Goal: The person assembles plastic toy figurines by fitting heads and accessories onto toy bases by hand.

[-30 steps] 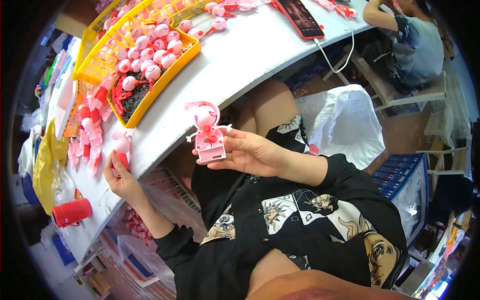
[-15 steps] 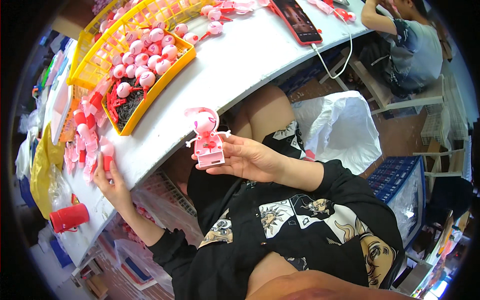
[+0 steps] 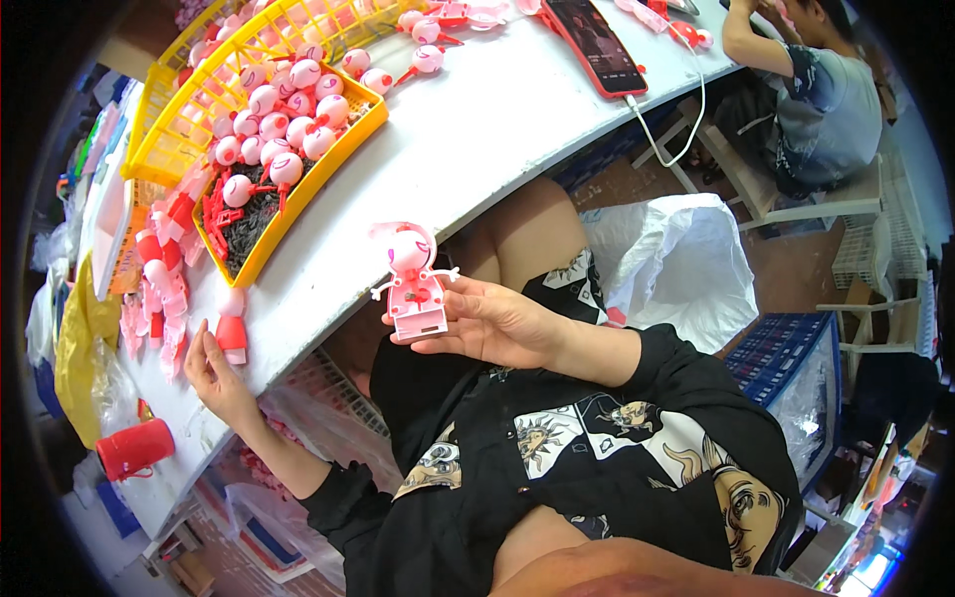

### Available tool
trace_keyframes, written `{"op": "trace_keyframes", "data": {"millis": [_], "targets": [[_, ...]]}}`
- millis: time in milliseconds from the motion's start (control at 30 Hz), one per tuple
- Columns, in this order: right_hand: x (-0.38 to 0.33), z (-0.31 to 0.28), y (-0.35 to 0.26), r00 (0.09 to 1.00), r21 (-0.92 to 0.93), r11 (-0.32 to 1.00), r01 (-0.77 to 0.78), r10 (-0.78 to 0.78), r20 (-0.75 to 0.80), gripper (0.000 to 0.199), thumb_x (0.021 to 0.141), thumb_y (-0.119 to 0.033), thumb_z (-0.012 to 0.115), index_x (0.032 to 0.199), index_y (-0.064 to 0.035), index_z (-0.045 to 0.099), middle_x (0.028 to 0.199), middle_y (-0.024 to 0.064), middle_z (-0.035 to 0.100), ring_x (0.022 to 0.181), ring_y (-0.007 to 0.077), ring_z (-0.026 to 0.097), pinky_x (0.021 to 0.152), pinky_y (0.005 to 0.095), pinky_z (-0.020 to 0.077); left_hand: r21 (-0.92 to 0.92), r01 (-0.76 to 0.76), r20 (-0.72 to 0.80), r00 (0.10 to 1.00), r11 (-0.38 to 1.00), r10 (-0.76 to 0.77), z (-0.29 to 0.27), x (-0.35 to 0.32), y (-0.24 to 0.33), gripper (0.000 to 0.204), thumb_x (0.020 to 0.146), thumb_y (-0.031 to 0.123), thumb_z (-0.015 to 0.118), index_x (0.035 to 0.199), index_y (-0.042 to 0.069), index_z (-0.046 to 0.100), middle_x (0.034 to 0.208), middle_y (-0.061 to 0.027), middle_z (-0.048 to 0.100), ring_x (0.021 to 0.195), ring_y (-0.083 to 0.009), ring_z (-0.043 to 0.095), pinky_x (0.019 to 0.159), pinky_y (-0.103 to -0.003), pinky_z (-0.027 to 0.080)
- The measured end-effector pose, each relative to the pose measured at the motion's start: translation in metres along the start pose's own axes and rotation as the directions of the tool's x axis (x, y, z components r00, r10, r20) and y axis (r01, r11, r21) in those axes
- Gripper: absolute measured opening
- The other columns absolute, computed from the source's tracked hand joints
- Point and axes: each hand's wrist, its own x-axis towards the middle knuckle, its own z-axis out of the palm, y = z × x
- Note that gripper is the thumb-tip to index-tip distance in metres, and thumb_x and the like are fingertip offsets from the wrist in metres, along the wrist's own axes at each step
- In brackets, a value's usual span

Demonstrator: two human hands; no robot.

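Note:
Over my lap, my right hand point(image 3: 497, 320) grips the lower edge of a pink toy figure point(image 3: 416, 297). The figure has a round pale head, small white arms and an open body showing a red inner part. On the table's left part, my left hand point(image 3: 219, 382) rests beside a red and pink doll-shaped piece point(image 3: 231, 335). Its fingers are stretched out and hold nothing that I can see. More pink and red toy parts point(image 3: 159, 289) lie in a loose row just beyond that hand.
A yellow basket point(image 3: 303, 189) full of pink ball heads stands on the white table point(image 3: 458, 129). A red cylindrical container point(image 3: 136, 448) lies near the left edge. Toward the right are a phone point(image 3: 594, 50) with a cable, a white sack point(image 3: 686, 264) and a seated person point(image 3: 821, 109).
The red and pink piece now shows beside my left fingers, slightly farther right. My left hand has shifted a little down. My right hand holds the figure almost still.

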Motion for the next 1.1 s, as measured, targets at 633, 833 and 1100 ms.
{"op": "trace_keyframes", "data": {"millis": [633, 833, 1100], "targets": [[0.003, -0.001, -0.002, 1.000, -0.012, 1.000, -0.015, 0.015, -0.025, 0.061, 0.095, -0.028, 0.055, 0.143, -0.0037, 0.027, 0.141, 0.0233, 0.041, 0.128, 0.0348, 0.046, 0.105, 0.0420, 0.0429, 0.019, 0.001, -0.026, 1.000, 1.000, -0.001, 0.004, -0.009, 0.028, 0.027, 0.092, 0.018, 0.063, 0.114, 0.001, 0.065, 0.110, -0.0100, 0.062, 0.103, -0.0196, 0.057, 0.092, -0.031, 0.043], [0.003, 0.001, -0.002, 1.000, -0.010, 1.000, -0.019, 0.019, -0.024, 0.059, 0.096, -0.027, 0.054, 0.143, -0.0039, 0.027, 0.141, 0.0227, 0.042, 0.128, 0.0346, 0.046, 0.105, 0.0417, 0.0429, 0.032, 0.016, -0.019, 1.000, 0.999, -0.016, 0.004, -0.010, 0.028, 0.028, 0.092, 0.019, 0.064, 0.113, 0.002, 0.065, 0.110, -0.0094, 0.062, 0.102, -0.0194, 0.057, 0.091, -0.031, 0.043], [0.003, 0.003, -0.002, 0.999, -0.012, 1.000, -0.026, 0.025, -0.037, 0.055, 0.097, -0.023, 0.052, 0.142, -0.0034, 0.029, 0.141, 0.0220, 0.042, 0.127, 0.0335, 0.047, 0.104, 0.0412, 0.0438, 0.041, 0.019, -0.020, 1.000, 0.999, -0.018, 0.004, -0.011, 0.031, 0.027, 0.091, 0.018, 0.064, 0.113, 0.002, 0.066, 0.109, -0.0093, 0.062, 0.101, -0.0196, 0.057, 0.091, -0.031, 0.043]]}}
